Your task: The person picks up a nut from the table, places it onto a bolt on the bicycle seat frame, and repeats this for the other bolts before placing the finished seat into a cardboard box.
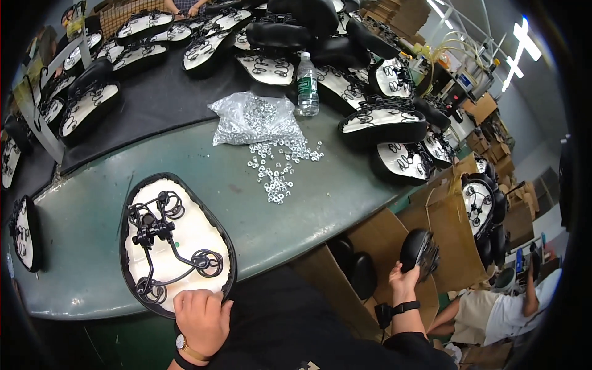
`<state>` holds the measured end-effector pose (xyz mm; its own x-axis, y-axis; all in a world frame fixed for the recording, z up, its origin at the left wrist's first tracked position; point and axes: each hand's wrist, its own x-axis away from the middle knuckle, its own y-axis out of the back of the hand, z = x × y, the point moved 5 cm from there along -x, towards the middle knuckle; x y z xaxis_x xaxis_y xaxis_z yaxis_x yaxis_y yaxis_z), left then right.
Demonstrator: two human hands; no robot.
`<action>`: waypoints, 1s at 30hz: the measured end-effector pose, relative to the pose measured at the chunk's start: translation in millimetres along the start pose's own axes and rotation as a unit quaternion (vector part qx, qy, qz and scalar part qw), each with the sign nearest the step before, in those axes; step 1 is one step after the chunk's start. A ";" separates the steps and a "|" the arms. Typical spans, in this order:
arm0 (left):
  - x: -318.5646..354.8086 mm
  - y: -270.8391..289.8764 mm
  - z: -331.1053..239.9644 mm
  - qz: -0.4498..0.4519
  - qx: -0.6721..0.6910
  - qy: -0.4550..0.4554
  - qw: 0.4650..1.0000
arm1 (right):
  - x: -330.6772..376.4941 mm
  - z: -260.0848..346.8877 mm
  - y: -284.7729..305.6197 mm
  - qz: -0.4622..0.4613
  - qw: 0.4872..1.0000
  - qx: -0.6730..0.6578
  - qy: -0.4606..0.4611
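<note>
A bicycle saddle (pixel 185 240) lies upside down at the table's near edge, its white underside and black coil springs facing up. My left hand (pixel 200 320) is closed on its near rim, fingers curled over the white underside. Out to the right, my right hand (pixel 405 279) grips a second black saddle (pixel 417 248), tilted on its side above an open cardboard box (pixel 385 237). More dark saddles (pixel 362 274) lie inside that box. Part of the right hand's fingers is hidden behind the saddle it holds.
Loose metal nuts (pixel 277 182) spill from a clear plastic bag (pixel 256 120) on the green table (pixel 203 151). Beside the bag stands a water bottle (pixel 307 86). Several upturned saddles (pixel 382 123) are heaped along the back. A seated person (pixel 493 314) is at the right.
</note>
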<state>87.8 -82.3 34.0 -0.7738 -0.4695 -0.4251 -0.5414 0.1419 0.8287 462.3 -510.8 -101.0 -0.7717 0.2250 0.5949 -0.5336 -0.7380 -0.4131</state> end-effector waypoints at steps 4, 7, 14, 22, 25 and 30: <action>2.2 3.3 1.0 0.007 -0.007 0.018 1.000 | -56.5 -49.5 72.5 -0.150 0.966 -0.158 -0.143; 1.7 6.1 -0.3 0.010 -0.012 0.023 1.000 | -80.1 -89.4 109.0 -0.204 0.949 -0.210 -0.118; -1.9 4.0 -3.9 0.002 0.013 0.032 0.999 | -131.8 -52.7 56.1 0.054 0.998 -0.018 0.024; -3.5 0.8 -8.0 -0.037 -0.012 0.053 0.998 | 98.8 -36.4 -255.2 0.358 0.787 0.344 0.367; -6.8 -0.3 -10.7 -0.032 -0.013 0.057 0.998 | 140.9 -114.9 -287.2 0.547 0.567 0.489 0.375; -2.2 -3.8 -8.3 -0.040 -0.013 0.044 0.998 | 199.0 -188.8 -288.7 0.530 0.266 0.537 0.599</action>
<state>94.3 -89.0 34.8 -0.6953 -0.5541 -0.4577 -0.5909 0.0782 0.8029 397.4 -132.9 6.4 -0.1912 -0.9063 -0.3769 0.1140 -0.4019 0.9085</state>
